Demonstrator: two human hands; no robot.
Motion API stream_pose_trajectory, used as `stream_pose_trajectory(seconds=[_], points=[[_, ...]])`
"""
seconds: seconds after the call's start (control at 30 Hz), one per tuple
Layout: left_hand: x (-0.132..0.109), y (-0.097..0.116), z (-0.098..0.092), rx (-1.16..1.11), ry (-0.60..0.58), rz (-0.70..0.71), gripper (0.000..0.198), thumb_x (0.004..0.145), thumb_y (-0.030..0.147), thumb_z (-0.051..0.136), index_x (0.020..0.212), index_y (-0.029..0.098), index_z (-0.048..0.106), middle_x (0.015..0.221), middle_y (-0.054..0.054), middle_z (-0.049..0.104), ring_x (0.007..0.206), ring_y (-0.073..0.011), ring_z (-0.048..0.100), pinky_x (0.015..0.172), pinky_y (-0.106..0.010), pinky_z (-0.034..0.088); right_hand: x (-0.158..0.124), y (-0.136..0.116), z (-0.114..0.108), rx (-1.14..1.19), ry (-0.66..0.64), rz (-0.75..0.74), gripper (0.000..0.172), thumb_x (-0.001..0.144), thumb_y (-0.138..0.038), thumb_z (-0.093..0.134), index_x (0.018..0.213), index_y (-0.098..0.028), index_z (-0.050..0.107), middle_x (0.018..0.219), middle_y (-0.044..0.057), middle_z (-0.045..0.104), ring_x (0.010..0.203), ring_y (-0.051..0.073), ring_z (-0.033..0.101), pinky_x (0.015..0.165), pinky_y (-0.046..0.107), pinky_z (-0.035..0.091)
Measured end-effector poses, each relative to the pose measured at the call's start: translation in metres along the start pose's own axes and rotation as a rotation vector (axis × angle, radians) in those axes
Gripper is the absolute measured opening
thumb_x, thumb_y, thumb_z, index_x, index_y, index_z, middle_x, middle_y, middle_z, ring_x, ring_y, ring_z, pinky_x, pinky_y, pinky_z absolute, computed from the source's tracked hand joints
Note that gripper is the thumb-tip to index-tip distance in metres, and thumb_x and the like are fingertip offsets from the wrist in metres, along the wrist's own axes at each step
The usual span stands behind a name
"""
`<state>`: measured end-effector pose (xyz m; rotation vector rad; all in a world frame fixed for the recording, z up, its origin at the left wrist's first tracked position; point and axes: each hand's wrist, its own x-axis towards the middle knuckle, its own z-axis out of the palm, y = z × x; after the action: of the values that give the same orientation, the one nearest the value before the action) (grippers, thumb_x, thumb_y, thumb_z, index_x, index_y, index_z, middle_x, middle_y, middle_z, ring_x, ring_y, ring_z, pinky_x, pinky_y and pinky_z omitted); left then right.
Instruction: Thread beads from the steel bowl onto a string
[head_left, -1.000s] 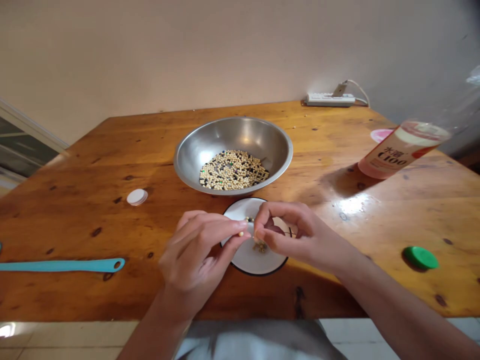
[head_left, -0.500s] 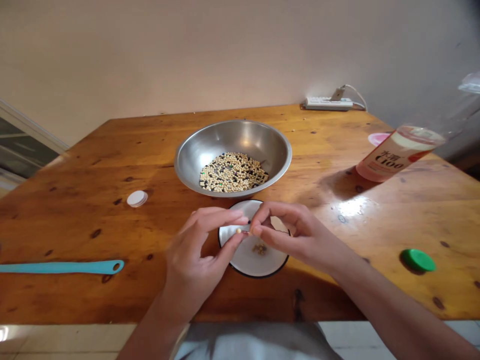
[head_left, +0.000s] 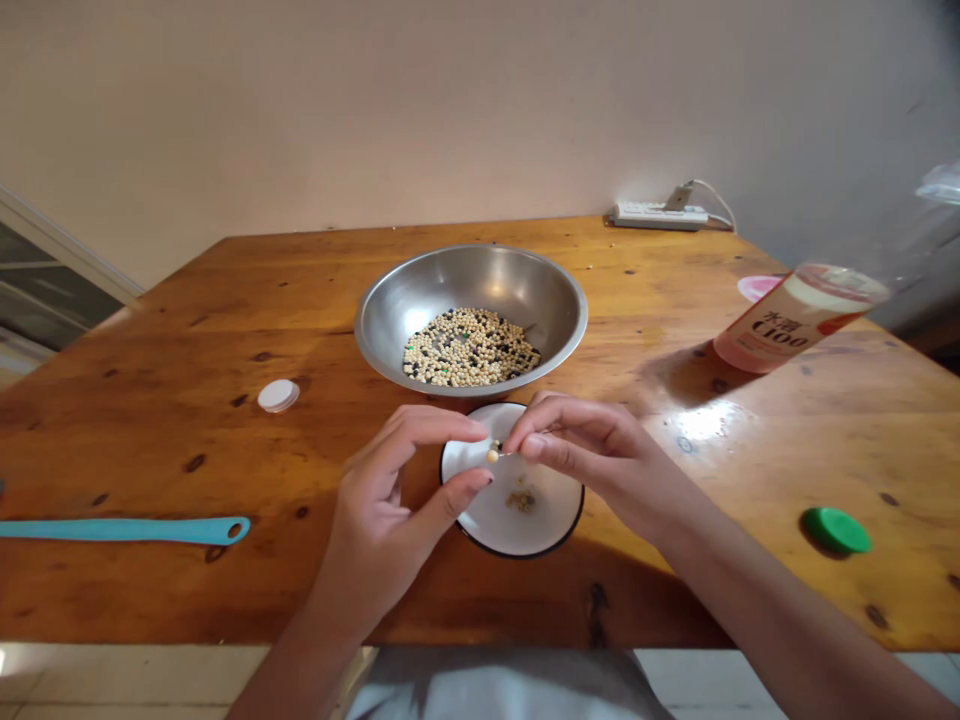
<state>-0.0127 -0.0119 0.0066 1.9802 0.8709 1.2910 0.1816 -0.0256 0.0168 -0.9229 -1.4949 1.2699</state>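
My right hand [head_left: 574, 437] pinches a thin, needle-like piece [head_left: 505, 454] between thumb and forefinger. At the left end of that piece sits a pale yellow bead [head_left: 492, 456], with a small dark bit just beside it. My left hand [head_left: 405, 490] has its thumb and forefinger spread around the bead, apparently not touching it. Below both hands lies a white dish with a dark rim [head_left: 480, 535], holding a small cluster of tiny yellowish pieces [head_left: 520, 499]. Behind the dish, a steel bowl [head_left: 555, 300] contains many pale and black beads [head_left: 472, 348] and a few green ones.
A tilted C100 bottle [head_left: 787, 325] is on the right, near a pink lid [head_left: 756, 288] and a green cap [head_left: 836, 530]. To the left are a white cap [head_left: 277, 394] and a blue handle [head_left: 127, 530]. A power strip [head_left: 660, 215] lies by the wall.
My left thumb and forefinger have moved apart, away from the bead. My right hand keeps its pinch, and the bead now shows in the gap. The camera view has shifted slightly.
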Motion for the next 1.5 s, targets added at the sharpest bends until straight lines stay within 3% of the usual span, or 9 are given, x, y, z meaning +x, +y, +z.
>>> stream_pose_trajectory(seconds=[0.13, 0.4, 0.63, 0.87, 1.17, 1.33, 1.5], points=[[0.0013, 0.0013, -0.0019, -0.025, 0.002, 0.032, 0.009, 0.084, 0.021, 0.06, 0.09, 0.024, 0.065, 0.088, -0.003, 0.064, 0.086, -0.0155, 0.06, 0.076, -0.027, 0.052, 0.0003, -0.0002, 0.0011, -0.031, -0.006, -0.011, 0.01, 0.086, -0.027, 0.061, 0.083, -0.021, 0.069, 0.086, 0.0, 0.066, 0.082, 0.012, 0.061, 0.078, 0.025, 0.046], [0.0021, 0.0026, -0.0012, 0.031, -0.029, 0.068, 0.016, 0.08, 0.01, 0.063, 0.087, 0.024, 0.067, 0.086, -0.001, 0.065, 0.085, -0.0144, 0.06, 0.077, -0.027, 0.05, -0.0004, 0.0008, 0.0047, -0.14, -0.005, -0.056, 0.009, 0.084, -0.025, 0.063, 0.082, -0.02, 0.069, 0.082, 0.0, 0.066, 0.08, 0.013, 0.06, 0.077, 0.027, 0.046], [0.0031, 0.0047, -0.0001, 0.09, -0.031, 0.072, 0.012, 0.08, 0.013, 0.064, 0.083, 0.023, 0.067, 0.084, -0.001, 0.066, 0.083, -0.015, 0.062, 0.073, -0.028, 0.051, -0.0018, -0.0022, 0.007, -0.196, -0.024, -0.076, 0.008, 0.083, -0.026, 0.063, 0.089, -0.021, 0.066, 0.089, 0.002, 0.066, 0.084, 0.014, 0.059, 0.078, 0.028, 0.046], [0.0014, 0.0047, -0.0006, 0.102, 0.008, 0.033, 0.009, 0.08, 0.014, 0.063, 0.081, 0.022, 0.067, 0.083, -0.002, 0.065, 0.083, -0.0154, 0.061, 0.073, -0.028, 0.052, -0.0017, 0.0003, 0.0078, -0.188, 0.045, -0.064, 0.008, 0.084, -0.026, 0.061, 0.083, -0.019, 0.06, 0.084, 0.002, 0.061, 0.081, 0.014, 0.057, 0.076, 0.027, 0.046], [0.0016, 0.0049, -0.0022, 0.084, 0.011, 0.012, 0.009, 0.08, 0.015, 0.062, 0.081, 0.023, 0.067, 0.083, -0.001, 0.065, 0.082, -0.0152, 0.062, 0.073, -0.028, 0.052, -0.0014, -0.0011, 0.0077, -0.216, 0.023, -0.108, 0.006, 0.085, -0.025, 0.061, 0.087, -0.02, 0.063, 0.09, 0.002, 0.062, 0.087, 0.014, 0.058, 0.081, 0.027, 0.045], [0.0007, 0.003, -0.0014, 0.106, 0.026, 0.006, 0.007, 0.082, 0.018, 0.062, 0.081, 0.022, 0.067, 0.083, -0.001, 0.065, 0.083, -0.0149, 0.061, 0.075, -0.027, 0.052, -0.0011, -0.0002, 0.0071, -0.211, 0.02, -0.051, 0.011, 0.085, -0.028, 0.06, 0.081, -0.019, 0.063, 0.082, 0.002, 0.061, 0.079, 0.014, 0.057, 0.071, 0.025, 0.045], [0.0031, 0.0027, -0.0053, 0.146, 0.11, -0.02, 0.01, 0.085, 0.02, 0.057, 0.09, 0.023, 0.065, 0.09, -0.002, 0.065, 0.085, -0.0144, 0.061, 0.076, -0.025, 0.051, 0.0005, 0.0005, 0.0059, -0.059, 0.104, 0.023, 0.015, 0.083, -0.032, 0.062, 0.078, -0.018, 0.061, 0.076, 0.0, 0.06, 0.072, 0.012, 0.055, 0.065, 0.024, 0.044]])
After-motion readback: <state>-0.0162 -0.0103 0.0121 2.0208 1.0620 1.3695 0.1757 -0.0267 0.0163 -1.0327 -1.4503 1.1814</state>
